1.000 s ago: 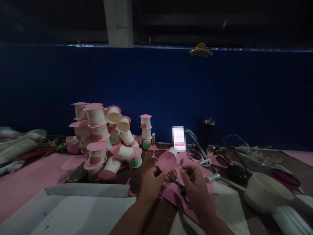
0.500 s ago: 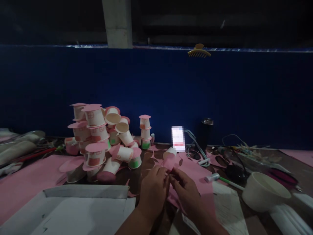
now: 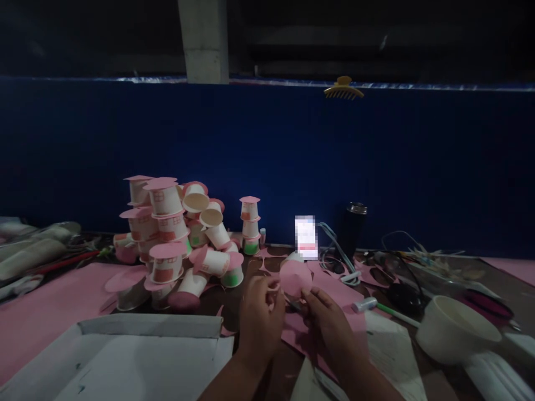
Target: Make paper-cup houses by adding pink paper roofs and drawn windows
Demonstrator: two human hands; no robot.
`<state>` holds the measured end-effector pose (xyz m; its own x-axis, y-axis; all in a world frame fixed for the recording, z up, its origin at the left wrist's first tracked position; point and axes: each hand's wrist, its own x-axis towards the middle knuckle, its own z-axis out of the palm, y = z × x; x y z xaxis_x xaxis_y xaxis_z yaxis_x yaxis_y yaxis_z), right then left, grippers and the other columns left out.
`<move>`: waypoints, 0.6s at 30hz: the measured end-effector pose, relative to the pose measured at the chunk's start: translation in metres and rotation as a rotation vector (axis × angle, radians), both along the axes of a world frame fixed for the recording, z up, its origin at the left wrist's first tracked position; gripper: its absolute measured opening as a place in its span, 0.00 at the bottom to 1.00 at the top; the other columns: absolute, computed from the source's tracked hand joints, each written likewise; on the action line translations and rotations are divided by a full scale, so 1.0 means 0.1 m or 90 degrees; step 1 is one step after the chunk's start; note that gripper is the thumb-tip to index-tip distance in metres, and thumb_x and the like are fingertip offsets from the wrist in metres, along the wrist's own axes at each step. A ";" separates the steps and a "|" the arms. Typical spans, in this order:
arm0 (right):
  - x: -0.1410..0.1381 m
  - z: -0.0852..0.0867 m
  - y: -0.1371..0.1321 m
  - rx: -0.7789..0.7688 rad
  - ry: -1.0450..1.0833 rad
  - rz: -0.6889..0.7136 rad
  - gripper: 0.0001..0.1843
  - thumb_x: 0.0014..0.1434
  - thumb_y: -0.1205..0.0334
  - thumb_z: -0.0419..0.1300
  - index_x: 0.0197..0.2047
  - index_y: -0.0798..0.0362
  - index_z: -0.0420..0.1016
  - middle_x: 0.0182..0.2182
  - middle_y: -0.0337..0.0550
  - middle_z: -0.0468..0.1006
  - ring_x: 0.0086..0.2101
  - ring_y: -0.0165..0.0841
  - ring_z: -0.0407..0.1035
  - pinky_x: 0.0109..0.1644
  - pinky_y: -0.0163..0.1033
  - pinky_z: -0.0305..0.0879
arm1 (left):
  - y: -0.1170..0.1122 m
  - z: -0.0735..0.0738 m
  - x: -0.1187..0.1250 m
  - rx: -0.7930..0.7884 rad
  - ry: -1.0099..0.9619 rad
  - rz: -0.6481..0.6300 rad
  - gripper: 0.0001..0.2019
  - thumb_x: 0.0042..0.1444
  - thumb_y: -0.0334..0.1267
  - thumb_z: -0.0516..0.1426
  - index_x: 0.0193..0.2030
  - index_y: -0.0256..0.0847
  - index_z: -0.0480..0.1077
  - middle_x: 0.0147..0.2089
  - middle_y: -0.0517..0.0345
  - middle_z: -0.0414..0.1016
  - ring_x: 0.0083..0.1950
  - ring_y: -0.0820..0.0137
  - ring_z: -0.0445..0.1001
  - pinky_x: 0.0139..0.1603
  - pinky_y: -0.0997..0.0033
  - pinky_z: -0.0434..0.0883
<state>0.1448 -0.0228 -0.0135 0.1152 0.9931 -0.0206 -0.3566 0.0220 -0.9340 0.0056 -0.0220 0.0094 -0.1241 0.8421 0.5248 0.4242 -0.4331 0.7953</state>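
A round pink paper disc point(image 3: 296, 278) is held up just above the table, its face towards me. My right hand point(image 3: 328, 314) pinches its lower right edge between thumb and fingers. At the left edge, the curled fingertips of my left hand point(image 3: 261, 309) meet the disc; the exact contact is hard to make out. Behind the disc shows part of a white paper cup point(image 3: 294, 257). Under my hands lies a pink paper sheet point(image 3: 343, 320). To the left, white paper cups with pink disc tops point(image 3: 165, 200) stand stacked and tumbled.
A white box lid point(image 3: 150, 356) lies front left. At the right are a green-handled tool point(image 3: 387, 308), a white dipper point(image 3: 455, 331) and a black cable. A lit phone point(image 3: 306, 238), a cord and a dark flask point(image 3: 353, 228) stand behind. Cut pink scraps surround them.
My hands have moved apart slightly. The pink paper, bunched between my fingertips before, now shows as a flat round disc. The view has shifted a little.
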 end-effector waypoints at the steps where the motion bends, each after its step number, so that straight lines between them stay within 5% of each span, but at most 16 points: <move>1: 0.00 0.01 -0.01 0.000 0.007 0.005 0.13 0.50 0.53 0.64 0.28 0.52 0.68 0.19 0.32 0.67 0.18 0.24 0.58 0.20 0.29 0.52 | 0.04 -0.01 -0.01 -0.049 -0.082 0.011 0.11 0.53 0.41 0.56 0.41 0.40 0.70 0.39 0.52 0.72 0.37 0.66 0.70 0.40 0.68 0.66; 3: -0.01 0.04 -0.03 0.000 0.021 0.013 0.13 0.50 0.53 0.64 0.28 0.52 0.68 0.20 0.32 0.67 0.19 0.24 0.58 0.20 0.29 0.53 | 0.10 -0.03 -0.01 -0.172 -0.233 -0.025 0.16 0.49 0.45 0.60 0.42 0.37 0.70 0.38 0.52 0.73 0.35 0.68 0.70 0.37 0.70 0.66; 8: -0.05 0.07 -0.05 -0.012 0.059 0.034 0.12 0.49 0.56 0.66 0.29 0.52 0.69 0.20 0.31 0.69 0.20 0.23 0.60 0.22 0.27 0.56 | 0.11 -0.12 0.07 -0.423 -0.522 -0.263 0.18 0.43 0.43 0.64 0.40 0.37 0.70 0.32 0.60 0.73 0.29 0.77 0.68 0.29 0.78 0.63; 18: -0.11 0.18 -0.15 -0.097 0.123 0.095 0.18 0.48 0.48 0.65 0.32 0.55 0.72 0.23 0.38 0.74 0.22 0.27 0.66 0.24 0.32 0.64 | 0.09 -0.08 0.08 -0.453 -0.608 -0.283 0.21 0.39 0.45 0.66 0.38 0.37 0.70 0.22 0.65 0.69 0.20 0.76 0.67 0.22 0.77 0.63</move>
<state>0.1337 -0.0382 0.0049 -0.0527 0.9826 -0.1782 -0.5176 -0.1795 -0.8366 0.0132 -0.0129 0.0018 0.1623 0.9661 -0.2009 -0.5148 0.2566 0.8180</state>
